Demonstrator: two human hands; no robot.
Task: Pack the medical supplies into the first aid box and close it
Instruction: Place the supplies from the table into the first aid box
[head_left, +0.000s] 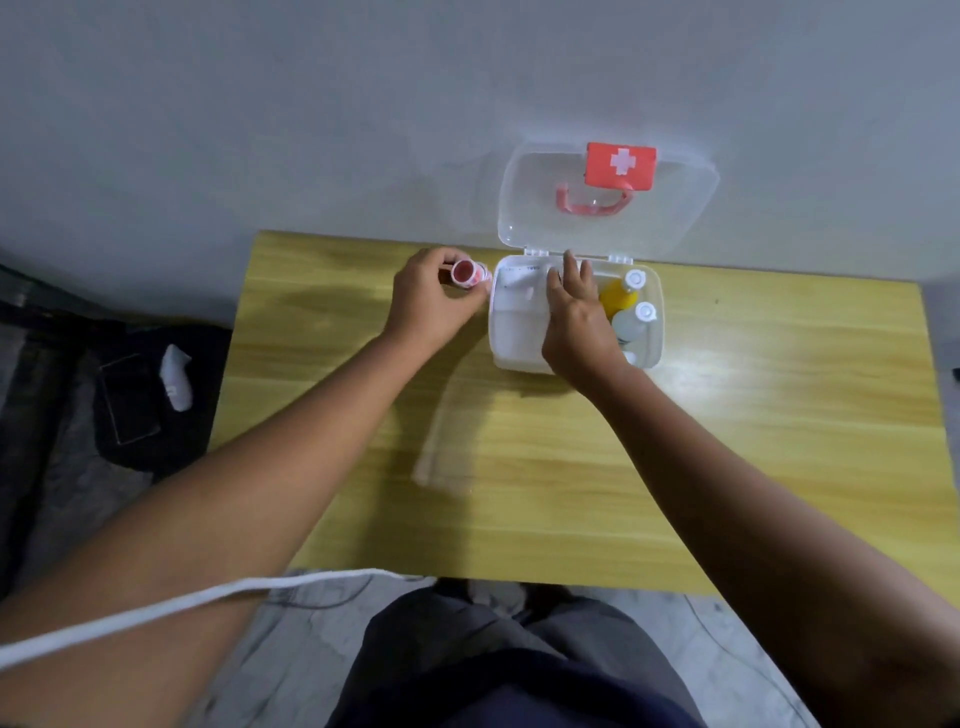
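Open table (779, 441) from three to nine o'clock. At twelve o'clock, box (655, 332) with raised lid (670, 228) blocking; bottles (631, 312) filling its right side, left side free.

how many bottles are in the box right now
2 for sure: a yellow bottle at the far right of the first aid box, and a clear bottle just nearer. A white bit at the right hand may be a third.
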